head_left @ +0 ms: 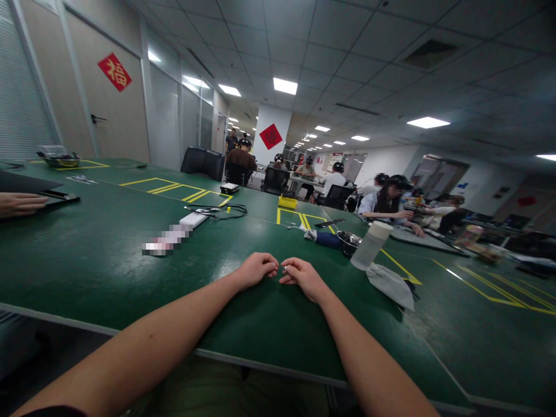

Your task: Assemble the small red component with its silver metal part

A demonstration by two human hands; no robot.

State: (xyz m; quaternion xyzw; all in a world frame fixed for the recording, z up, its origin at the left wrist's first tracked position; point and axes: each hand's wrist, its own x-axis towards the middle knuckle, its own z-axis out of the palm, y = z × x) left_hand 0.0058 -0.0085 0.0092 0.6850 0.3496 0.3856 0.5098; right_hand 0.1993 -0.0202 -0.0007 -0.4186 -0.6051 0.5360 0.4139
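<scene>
Just above the green table (208,324), my left hand (259,269) and my right hand (302,277) face each other with a narrow gap between the fingertips. The right thumb and fingers pinch a tiny pale, shiny object (284,269), too small to name. My left fingers are curled and pressed together; whatever they may hold is hidden. Left of my hands lies a white power strip (194,219), partly blurred out.
A frosted bottle (371,246), a grey cloth pouch (391,285), a metal bowl (348,243) and a dark blue folded umbrella (328,240) stand to the right. Black cable (226,211) and a yellow box (287,201) lie farther back. Another person's hand (21,204) rests at far left.
</scene>
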